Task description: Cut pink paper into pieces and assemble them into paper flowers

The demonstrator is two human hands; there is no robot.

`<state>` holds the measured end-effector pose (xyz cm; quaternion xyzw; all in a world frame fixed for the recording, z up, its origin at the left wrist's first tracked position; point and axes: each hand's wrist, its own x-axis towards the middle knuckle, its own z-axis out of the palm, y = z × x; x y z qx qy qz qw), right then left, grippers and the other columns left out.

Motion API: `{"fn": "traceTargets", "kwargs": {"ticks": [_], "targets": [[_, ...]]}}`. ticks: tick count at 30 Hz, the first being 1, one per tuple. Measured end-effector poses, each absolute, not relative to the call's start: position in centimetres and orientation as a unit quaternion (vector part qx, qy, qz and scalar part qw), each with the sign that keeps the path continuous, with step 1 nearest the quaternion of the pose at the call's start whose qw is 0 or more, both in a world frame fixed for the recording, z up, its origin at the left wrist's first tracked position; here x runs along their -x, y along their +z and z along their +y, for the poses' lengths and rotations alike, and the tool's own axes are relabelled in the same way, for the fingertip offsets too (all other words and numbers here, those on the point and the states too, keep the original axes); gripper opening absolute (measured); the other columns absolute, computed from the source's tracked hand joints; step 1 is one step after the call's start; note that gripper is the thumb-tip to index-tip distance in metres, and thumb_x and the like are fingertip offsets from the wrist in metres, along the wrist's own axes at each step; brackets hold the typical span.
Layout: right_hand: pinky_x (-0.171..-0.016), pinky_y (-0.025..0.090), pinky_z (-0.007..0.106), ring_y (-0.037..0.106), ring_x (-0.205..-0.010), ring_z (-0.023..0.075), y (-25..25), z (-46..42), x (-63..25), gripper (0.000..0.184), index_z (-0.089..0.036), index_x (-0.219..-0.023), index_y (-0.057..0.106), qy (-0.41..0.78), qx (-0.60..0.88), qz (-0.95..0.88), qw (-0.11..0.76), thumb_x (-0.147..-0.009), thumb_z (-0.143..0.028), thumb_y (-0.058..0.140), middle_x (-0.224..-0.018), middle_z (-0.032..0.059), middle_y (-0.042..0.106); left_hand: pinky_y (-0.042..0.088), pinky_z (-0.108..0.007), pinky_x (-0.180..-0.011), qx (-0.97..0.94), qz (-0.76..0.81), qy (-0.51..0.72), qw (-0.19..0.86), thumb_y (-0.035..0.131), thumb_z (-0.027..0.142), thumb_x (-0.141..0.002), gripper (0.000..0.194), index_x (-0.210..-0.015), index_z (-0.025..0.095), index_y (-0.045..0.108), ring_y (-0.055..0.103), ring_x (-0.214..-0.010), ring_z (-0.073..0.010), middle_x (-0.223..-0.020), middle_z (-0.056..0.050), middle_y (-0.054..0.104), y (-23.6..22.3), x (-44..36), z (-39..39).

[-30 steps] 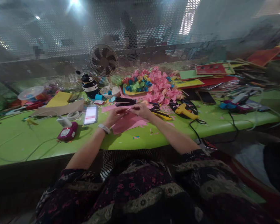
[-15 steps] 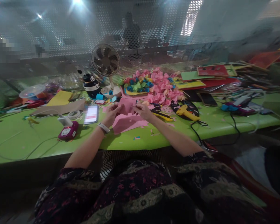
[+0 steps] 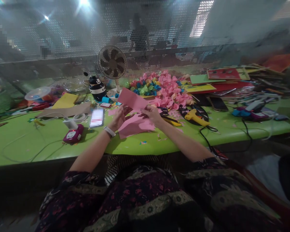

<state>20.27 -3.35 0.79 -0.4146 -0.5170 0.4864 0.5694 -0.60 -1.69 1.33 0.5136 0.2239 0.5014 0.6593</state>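
Note:
A rectangular piece of pink paper [image 3: 133,100] is lifted and tilted above the table, between my two hands. My right hand [image 3: 153,116] pinches it near its lower right corner. My left hand [image 3: 118,118], with a white band at the wrist, has its fingers closed at the paper's lower left edge, where a shaded part shows; the fingertips are partly hidden. Below lies a larger, unevenly cut pink sheet [image 3: 134,126]. Right of my right hand are dark-handled scissors [image 3: 164,112] and a yellow cutter [image 3: 173,121].
Pink paper flowers [image 3: 168,88] are heaped at the back, beside blue and green ones [image 3: 145,87]. A yellow glue gun [image 3: 197,118] lies at right with its black cord. To the left are a lit phone [image 3: 96,117], a purple power socket [image 3: 73,133], a fan [image 3: 112,62] and a dark bottle [image 3: 97,88].
The pink paper has been raised and now shows a wider, flatter face. My right hand has moved slightly right, and my left hand sits lower against the paper.

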Motion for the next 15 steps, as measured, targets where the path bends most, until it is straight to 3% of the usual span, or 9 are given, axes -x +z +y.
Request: {"fn": "traceTargets", "kwargs": {"ticks": [3, 5, 8, 12, 15], "targets": [[-0.058, 0.054, 0.025, 0.071, -0.071, 0.0171, 0.3, -2.8, -20.8, 0.041, -0.018, -0.084, 0.07, 0.439, 0.409, -0.533, 0.597, -0.059, -0.046, 0.087, -0.076, 0.0025, 0.075, 0.051, -0.045, -0.101, -0.501, 0.243, 0.482, 0.677, 0.082, 0.046, -0.069, 0.052, -0.112, 0.026, 0.062, 0.065, -0.124, -0.0267, -0.115, -0.007, 0.076, 1.5, 1.0, -1.6], [-0.063, 0.055, 0.026, 0.071, -0.077, 0.0171, 0.1, -2.3, -21.3, 0.036, -0.019, -0.087, 0.072, 0.42, 0.402, -0.533, 0.615, -0.062, -0.043, 0.083, -0.082, 0.0026, 0.076, 0.052, -0.045, -0.099, -0.495, 0.259, 0.441, 0.703, 0.074, 0.042, -0.074, 0.043, -0.111, 0.022, 0.066, 0.068, -0.118, -0.0282, -0.111, -0.01, 0.077, 1.6, 1.2, -1.4], [-0.067, 0.054, 0.027, 0.069, -0.084, 0.017, 0.0, -1.9, -22.1, 0.028, -0.02, -0.082, 0.071, 0.418, 0.387, -0.528, 0.63, -0.065, -0.041, 0.078, -0.09, 0.0038, 0.076, 0.055, -0.046, -0.093, -0.475, 0.274, 0.404, 0.732, 0.066, 0.051, -0.079, 0.044, -0.109, 0.019, 0.07, 0.071, -0.111, -0.0321, -0.107, -0.015, 0.078, 1.5, 1.4, -1.2], [-0.069, 0.053, 0.028, 0.068, -0.09, 0.0196, 0.5, -2.1, -22.4, 0.026, -0.02, -0.069, 0.067, 0.432, 0.368, -0.529, 0.631, -0.065, -0.044, 0.075, -0.094, 0.0064, 0.076, 0.059, -0.047, -0.083, -0.456, 0.282, 0.399, 0.744, 0.06, 0.069, -0.08, 0.06, -0.11, 0.018, 0.071, 0.073, -0.104, -0.0354, -0.101, -0.015, 0.078, 1.5, 1.2, -1.3], [-0.072, 0.052, 0.031, 0.067, -0.09, 0.021, 1.1, -2.7, -22.4, 0.026, -0.02, -0.062, 0.065, 0.439, 0.344, -0.548, 0.623, -0.064, -0.044, 0.077, -0.093, 0.0064, 0.075, 0.059, -0.042, -0.073, -0.461, 0.286, 0.361, 0.758, 0.055, 0.083, -0.077, 0.075, -0.101, 0.015, 0.076, 0.075, -0.092, -0.0338, -0.089, -0.017, 0.078, 1.4, 1.3, -1.1]]}}
